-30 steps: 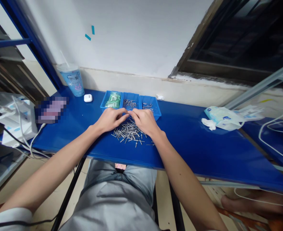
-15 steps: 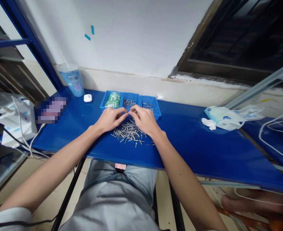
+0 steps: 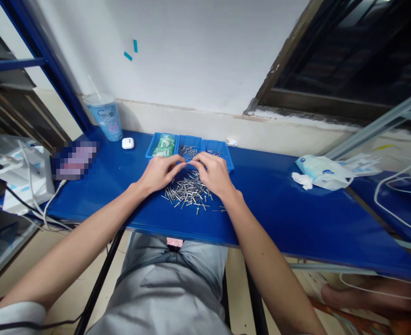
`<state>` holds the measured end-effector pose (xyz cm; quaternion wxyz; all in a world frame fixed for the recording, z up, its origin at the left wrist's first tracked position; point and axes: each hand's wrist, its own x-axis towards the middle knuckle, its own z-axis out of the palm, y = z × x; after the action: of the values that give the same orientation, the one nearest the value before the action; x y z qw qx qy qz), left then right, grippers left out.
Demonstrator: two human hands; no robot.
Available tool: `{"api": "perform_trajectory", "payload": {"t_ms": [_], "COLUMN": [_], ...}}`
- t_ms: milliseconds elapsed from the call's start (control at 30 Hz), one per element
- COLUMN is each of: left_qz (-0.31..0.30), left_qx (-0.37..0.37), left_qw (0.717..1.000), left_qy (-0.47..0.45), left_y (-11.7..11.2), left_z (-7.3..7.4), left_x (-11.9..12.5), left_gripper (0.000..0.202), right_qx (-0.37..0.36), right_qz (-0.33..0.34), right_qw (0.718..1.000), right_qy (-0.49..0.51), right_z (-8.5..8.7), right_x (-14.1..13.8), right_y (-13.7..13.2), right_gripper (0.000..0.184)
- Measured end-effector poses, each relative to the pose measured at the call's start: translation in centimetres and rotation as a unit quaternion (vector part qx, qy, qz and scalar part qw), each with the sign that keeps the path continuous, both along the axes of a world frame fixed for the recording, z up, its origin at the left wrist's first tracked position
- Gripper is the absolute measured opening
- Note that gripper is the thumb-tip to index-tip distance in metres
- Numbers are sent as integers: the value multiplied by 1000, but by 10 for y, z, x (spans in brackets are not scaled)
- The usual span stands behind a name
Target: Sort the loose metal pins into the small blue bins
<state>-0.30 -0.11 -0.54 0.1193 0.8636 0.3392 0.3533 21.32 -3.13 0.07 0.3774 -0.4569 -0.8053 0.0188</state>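
My left hand [image 3: 160, 172] and right hand [image 3: 213, 172] pinch a thin silver metal rivet [image 3: 188, 163] between them; a light, level grip should steady it above the loose silver-metal rivet heap [image 3: 187, 191].

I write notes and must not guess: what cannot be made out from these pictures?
Head view: small piece between left hand and right hand, too small to identify.
Head view: near part of rightmost blue tray, hidden by right hand.
Head view: purple item, blurred by pixelation.
Head view: bottom of metal pile, hidden by its top.
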Motion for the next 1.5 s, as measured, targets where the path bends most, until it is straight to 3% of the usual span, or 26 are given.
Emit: {"api": "perform_trajectory", "payload": {"t_ms": [167, 467, 533, 667, 767, 867, 1000, 1100, 1233, 1500], "left_qz": [15, 11, 8, -24, -54, -56, -50, -54, -58, -42], "left_qx": [17, 34, 30, -12, -40, -43, -49, -60, -69, -81], "left_qw": [999, 998, 998, 1000, 995, 992, 991, 987, 981, 974], "left_qy": [-24, -55, -50, 10, 76, 100, 111, 140, 170, 209], "left_y": [0, 0, 1, 6, 9, 9, 9, 9, 10, 9], "left_z": [1, 2, 2, -2, -6, -8, -8, -8, -6, -2], "left_x": [0, 0, -2, -4, -3, -2, -1, -1, -2, -3], "left_gripper": [31, 28, 28, 28, 28, 28, 28, 28, 30, 25], "right_qx": [23, 129, 162, 201, 199, 161, 33, -20, -60, -79], "right_qz": [4, -50, -101, -270, -326, -287, -131, -75, -55, -48], "right_qw": [999, 990, 980, 937, 920, 941, 991, 996, 992, 990], "right_qy": [29, 19, 50, 93, 86, 81, 24, -48, -100, -108], "right_z": [3, 7, 7, 7, 6, 6, 4, 2, -1, -1], "right_x": [2, 2, 7, 22, 30, 28, 16, 5, -1, 0], "right_y": [-2, -5, -3, 4, 9, 9, 3, -1, -1, 0], "right_gripper": [21, 23, 24, 29, 30, 31, 33, 31, 27, 27]}}
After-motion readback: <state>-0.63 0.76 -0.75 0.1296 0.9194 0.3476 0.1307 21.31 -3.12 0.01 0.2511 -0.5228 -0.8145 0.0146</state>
